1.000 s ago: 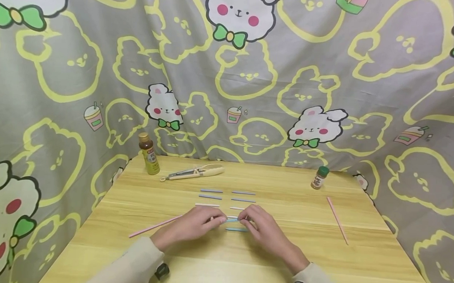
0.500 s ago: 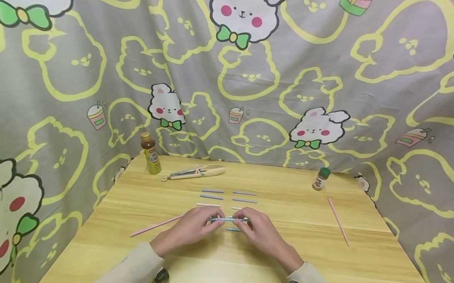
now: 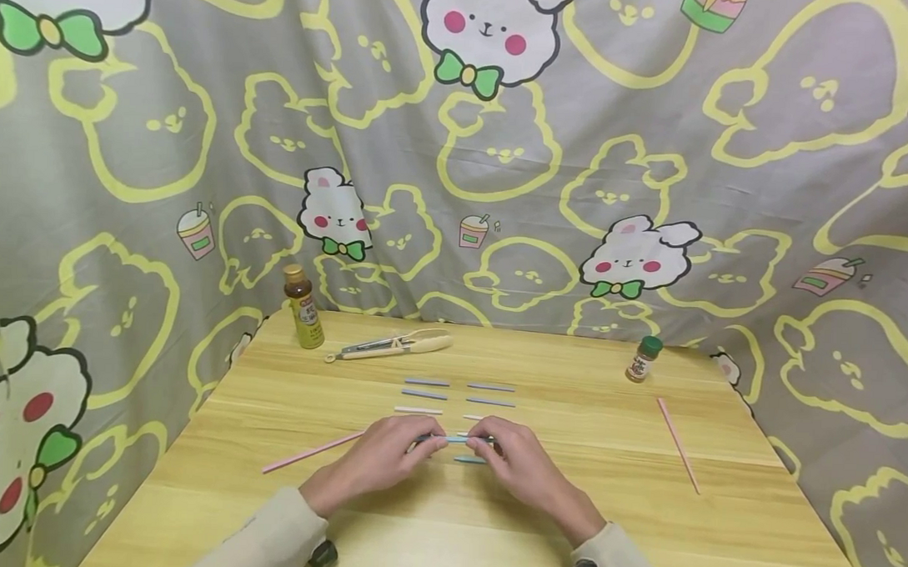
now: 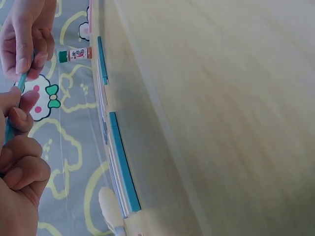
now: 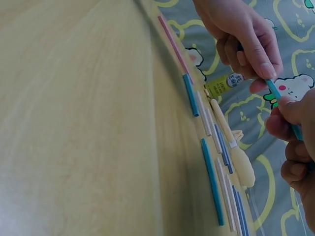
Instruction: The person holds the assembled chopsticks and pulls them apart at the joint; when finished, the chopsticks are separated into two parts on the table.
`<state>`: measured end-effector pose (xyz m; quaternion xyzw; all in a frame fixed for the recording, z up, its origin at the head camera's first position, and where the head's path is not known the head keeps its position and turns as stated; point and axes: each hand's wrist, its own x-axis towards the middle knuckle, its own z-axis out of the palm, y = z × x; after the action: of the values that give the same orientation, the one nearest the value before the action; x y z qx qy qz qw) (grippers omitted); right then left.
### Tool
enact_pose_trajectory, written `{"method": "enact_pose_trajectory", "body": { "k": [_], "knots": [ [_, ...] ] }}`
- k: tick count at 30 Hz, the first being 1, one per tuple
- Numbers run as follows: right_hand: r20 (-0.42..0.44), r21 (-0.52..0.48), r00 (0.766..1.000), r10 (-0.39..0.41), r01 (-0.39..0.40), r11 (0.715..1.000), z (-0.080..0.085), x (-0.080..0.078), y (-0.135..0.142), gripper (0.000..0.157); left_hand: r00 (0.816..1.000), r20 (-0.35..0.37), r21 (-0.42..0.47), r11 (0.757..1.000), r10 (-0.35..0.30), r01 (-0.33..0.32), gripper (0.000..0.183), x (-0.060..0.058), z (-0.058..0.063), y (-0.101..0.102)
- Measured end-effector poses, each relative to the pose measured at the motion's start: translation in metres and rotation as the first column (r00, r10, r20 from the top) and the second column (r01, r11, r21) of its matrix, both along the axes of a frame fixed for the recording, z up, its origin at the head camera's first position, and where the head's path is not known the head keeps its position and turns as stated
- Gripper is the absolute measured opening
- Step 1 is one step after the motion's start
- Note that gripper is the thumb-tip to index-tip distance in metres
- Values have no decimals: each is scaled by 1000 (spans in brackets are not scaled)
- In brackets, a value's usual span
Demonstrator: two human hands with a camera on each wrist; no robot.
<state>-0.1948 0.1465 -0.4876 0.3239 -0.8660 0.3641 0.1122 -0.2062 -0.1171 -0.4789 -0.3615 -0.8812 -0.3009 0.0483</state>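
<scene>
Beige tongs (image 3: 401,349) beyond left hand (image 3: 382,454)

Fingers (image 3: 427,449) partly hide the held blue stick (image 3: 457,440); small print (image 3: 312,336) on the bottle (image 3: 305,313) is too blurred to read.

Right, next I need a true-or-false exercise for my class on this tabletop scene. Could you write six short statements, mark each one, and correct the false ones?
1. The left hand and right hand hold one blue stick between them. True.
2. Every stick in view is pink. False: the held one is blue, and a white stick lies beyond the left hand.
3. The tongs lie between the tall bottle and the green-capped jar. True.
4. The tall bottle is lying on its side. False: it stands upright.
5. The right hand is gripping the tongs. False: they lie on the table, untouched.
6. The green-capped jar is upright. True.
</scene>
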Motion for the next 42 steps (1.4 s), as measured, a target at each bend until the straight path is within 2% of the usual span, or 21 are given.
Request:
{"method": "enact_pose_trajectory", "body": {
  "k": [2,4,7,11,14,19,23,27,35,42],
  "knots": [
    [-18,-5,1000,10,-10,1000,0,-2,5,7,1000,-23,9,1000,-16,16,26,-2,0,-4],
    [-36,-25,999,-10,9,1000,0,-5,16,6,999,-49,22,1000,0,1,27,-4,-1,-12],
    [-24,-68,993,-115,113,991,2,-8,41,5,995,-56,42,996,76,-74,25,-7,-2,-34],
    [40,-63,968,-248,250,966,5,-8,70,6,984,13,32,984,177,-177,21,-8,-3,-61],
    [80,-17,962,-261,263,965,3,-5,76,8,978,59,-13,980,199,-199,20,-7,-5,-72],
    [156,21,963,-221,221,975,-9,5,69,11,972,98,-88,975,213,-205,17,-6,-10,-76],
    [168,30,973,-157,155,988,-15,12,60,11,974,95,-123,974,204,-192,12,-4,-10,-75],
    [186,56,977,-101,92,994,-21,18,48,9,981,101,-148,978,164,-148,8,-1,-8,-73],
    [204,115,978,-49,26,993,-29,23,27,4,993,104,-205,978,48,-26,7,6,-9,-66],
    [220,158,975,-39,4,988,-32,27,16,7,990,142,-220,974,-23,54,4,8,-12,-60]
  ]
}}
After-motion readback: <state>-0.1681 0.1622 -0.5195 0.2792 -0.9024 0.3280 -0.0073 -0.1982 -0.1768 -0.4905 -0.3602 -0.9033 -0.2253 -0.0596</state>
